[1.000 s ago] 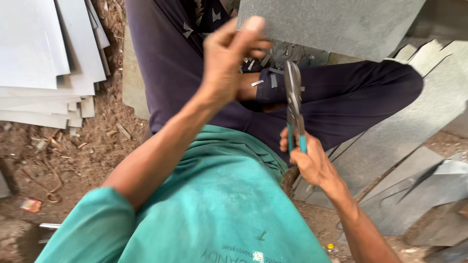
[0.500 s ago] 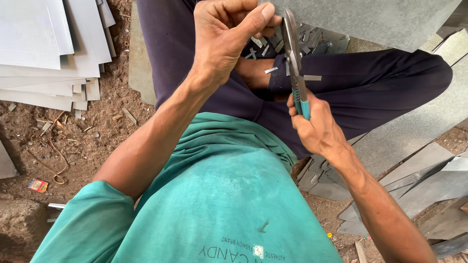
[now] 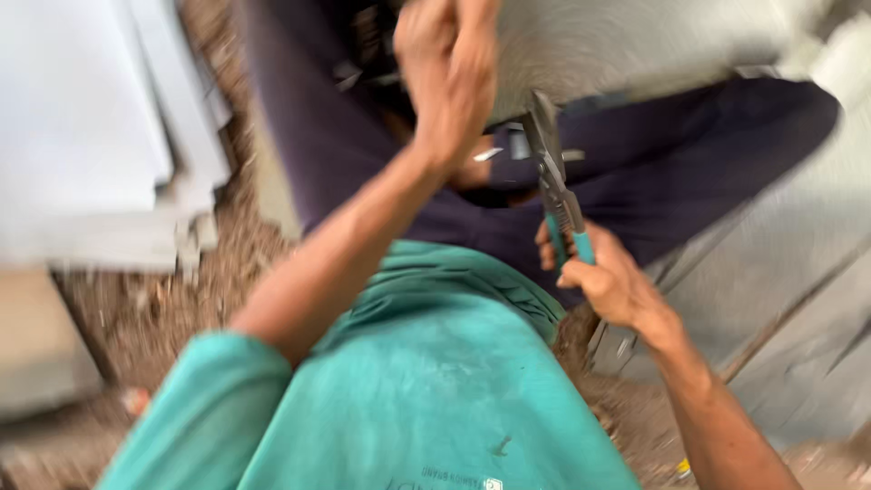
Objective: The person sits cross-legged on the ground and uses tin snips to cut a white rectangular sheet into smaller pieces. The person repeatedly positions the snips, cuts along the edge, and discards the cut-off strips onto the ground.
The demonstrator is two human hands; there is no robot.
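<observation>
Bare earth strewn with scraps and small debris (image 3: 154, 318) makes up the ground, with a stack of pale grey sheets (image 3: 82, 136) lying far left and more grey sheet pieces (image 3: 780, 299) leaning at the right. The whole view is blurred by motion.

The person sits on the ground in a teal shirt (image 3: 435, 399) and dark trousers (image 3: 689, 172), knees drawn apart. A large grey metal sheet (image 3: 635, 45) lies across the far side, above the lap.

The right hand (image 3: 603, 277) sits near the right thigh, its fingers (image 3: 549, 249) curled tight around the teal handles of a pair of tin snips (image 3: 553, 181). The handles lie inside the closed fist; the dark blades stick out of the far end of the hand, pointing up toward the near edge of the sheet. Whether the blades meet the sheet's edge cannot be told through the blur.

The left hand (image 3: 449, 77) is raised in the middle of the view, at the near left edge of the sheet and just left of the snips' blades. Its fingers (image 3: 472, 54) are bunched together in a fist, and it seems to grip the sheet's edge, though the blur leaves that uncertain.

2 small pale metal slivers (image 3: 490, 154) lie on the trousers, between the left wrist and the snips.
</observation>
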